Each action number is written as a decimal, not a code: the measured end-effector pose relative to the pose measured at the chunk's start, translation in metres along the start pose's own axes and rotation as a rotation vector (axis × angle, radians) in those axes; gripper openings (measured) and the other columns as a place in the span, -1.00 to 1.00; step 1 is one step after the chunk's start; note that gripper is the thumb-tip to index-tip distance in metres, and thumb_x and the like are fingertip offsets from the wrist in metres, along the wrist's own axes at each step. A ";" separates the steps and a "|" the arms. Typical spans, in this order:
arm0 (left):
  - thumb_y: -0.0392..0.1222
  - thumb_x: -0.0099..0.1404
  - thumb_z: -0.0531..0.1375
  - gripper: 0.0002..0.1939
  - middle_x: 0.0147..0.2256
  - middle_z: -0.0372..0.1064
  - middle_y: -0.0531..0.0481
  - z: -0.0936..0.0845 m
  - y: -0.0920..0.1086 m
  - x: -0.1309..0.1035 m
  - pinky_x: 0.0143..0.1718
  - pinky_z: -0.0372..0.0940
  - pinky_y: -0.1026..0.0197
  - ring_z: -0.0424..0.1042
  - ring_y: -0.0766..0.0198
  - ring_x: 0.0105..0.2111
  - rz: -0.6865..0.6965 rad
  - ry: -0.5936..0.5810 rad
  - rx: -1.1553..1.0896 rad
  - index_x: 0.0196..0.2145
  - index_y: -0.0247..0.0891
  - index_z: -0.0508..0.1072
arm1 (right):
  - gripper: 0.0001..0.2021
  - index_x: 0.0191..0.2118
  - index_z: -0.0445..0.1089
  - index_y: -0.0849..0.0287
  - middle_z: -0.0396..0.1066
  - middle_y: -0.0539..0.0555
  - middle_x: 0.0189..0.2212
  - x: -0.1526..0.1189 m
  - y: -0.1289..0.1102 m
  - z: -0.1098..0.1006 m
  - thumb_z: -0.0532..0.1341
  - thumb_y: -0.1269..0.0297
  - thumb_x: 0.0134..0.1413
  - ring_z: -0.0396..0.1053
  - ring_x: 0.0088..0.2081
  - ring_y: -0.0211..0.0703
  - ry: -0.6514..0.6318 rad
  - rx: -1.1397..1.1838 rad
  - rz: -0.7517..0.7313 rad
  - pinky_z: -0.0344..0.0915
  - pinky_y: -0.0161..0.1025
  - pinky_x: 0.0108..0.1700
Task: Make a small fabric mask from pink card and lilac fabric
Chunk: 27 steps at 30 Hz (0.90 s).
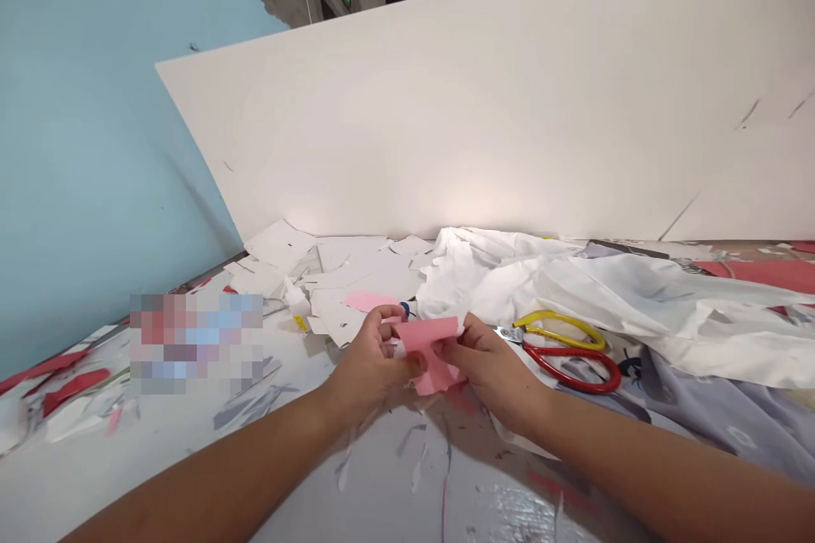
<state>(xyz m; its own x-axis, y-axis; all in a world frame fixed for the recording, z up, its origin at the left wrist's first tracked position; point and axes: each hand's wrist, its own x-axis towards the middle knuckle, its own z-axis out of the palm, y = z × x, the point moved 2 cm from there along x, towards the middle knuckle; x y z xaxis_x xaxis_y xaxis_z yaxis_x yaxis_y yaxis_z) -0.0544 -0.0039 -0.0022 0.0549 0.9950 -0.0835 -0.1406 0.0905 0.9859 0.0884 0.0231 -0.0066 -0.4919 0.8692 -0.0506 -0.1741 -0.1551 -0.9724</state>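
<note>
A small piece of pink paper [428,334] is held up between my two hands, just above the table. It looks bent or folded, with a lower part hanging below my thumbs. My left hand [375,356] pinches its left side, thumb in front. On the right side, my right hand [482,356] grips it between thumb and fingers. Behind my left hand lies another flat pink paper piece [370,300]. Close to my right hand is a pair of scissors with one yellow and one red handle [573,348]; its blades are mostly hidden.
White cloth [548,280] lies bunched at the back right, with grey fabric [719,407] in front of it. A small white bottle [296,305] stands at the left among paper scraps [280,250]. A large white board [477,119] rises behind the table [382,492].
</note>
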 end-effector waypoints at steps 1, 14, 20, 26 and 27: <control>-0.21 -0.09 0.31 -0.34 -0.12 0.23 -0.14 0.000 0.000 -0.001 -0.32 0.33 0.03 0.37 0.17 -0.28 0.002 -0.020 -0.009 -0.05 -0.12 0.12 | -0.79 -0.30 0.24 0.15 0.35 -0.02 -0.45 0.000 0.000 -0.001 0.20 0.27 -0.12 0.33 -0.47 -0.19 -0.008 -0.010 -0.009 0.23 -0.28 -0.50; -0.03 0.05 0.19 -0.66 -0.40 0.31 -0.03 -0.007 -0.012 0.001 -0.48 0.35 0.14 0.36 0.28 -0.49 0.016 0.017 0.034 -0.27 -0.27 0.28 | -0.66 -0.23 0.22 0.08 0.37 -0.05 -0.54 0.014 0.008 -0.019 0.26 0.24 -0.22 0.30 -0.56 -0.24 0.197 0.192 -0.048 0.26 -0.29 -0.51; -0.20 -0.05 0.29 -0.44 -0.30 0.29 -0.01 -0.007 -0.008 -0.001 -0.48 0.33 0.21 0.37 0.27 -0.41 -0.031 -0.022 -0.043 -0.08 -0.12 0.19 | -0.72 -0.31 0.24 0.12 0.37 -0.04 -0.54 0.018 0.005 -0.020 0.26 0.31 -0.24 0.34 -0.52 -0.22 0.209 0.235 -0.091 0.30 -0.25 -0.42; -0.19 -0.03 0.26 -0.68 -0.43 0.28 0.03 -0.012 -0.009 0.004 -0.39 0.34 0.16 0.32 0.34 -0.47 0.035 0.055 -0.033 -0.31 -0.24 0.26 | -0.73 -0.33 0.26 0.14 0.39 -0.01 -0.49 0.021 0.005 -0.023 0.28 0.36 -0.26 0.37 -0.47 -0.21 0.218 0.189 -0.117 0.30 -0.27 -0.39; -0.16 -0.03 0.26 -0.71 -0.48 0.25 0.07 -0.015 -0.010 0.006 -0.40 0.34 0.16 0.28 0.39 -0.51 0.035 0.094 -0.013 -0.37 -0.25 0.26 | -0.73 -0.32 0.27 0.14 0.40 -0.01 -0.48 0.021 0.005 -0.024 0.28 0.37 -0.26 0.37 -0.46 -0.21 0.212 0.181 -0.123 0.30 -0.28 -0.39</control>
<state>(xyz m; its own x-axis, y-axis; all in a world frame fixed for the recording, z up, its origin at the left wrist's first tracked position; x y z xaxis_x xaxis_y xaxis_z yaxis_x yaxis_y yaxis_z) -0.0670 0.0019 -0.0148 -0.0430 0.9971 -0.0625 -0.1533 0.0553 0.9866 0.0977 0.0523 -0.0181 -0.2719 0.9623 0.0007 -0.3802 -0.1068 -0.9187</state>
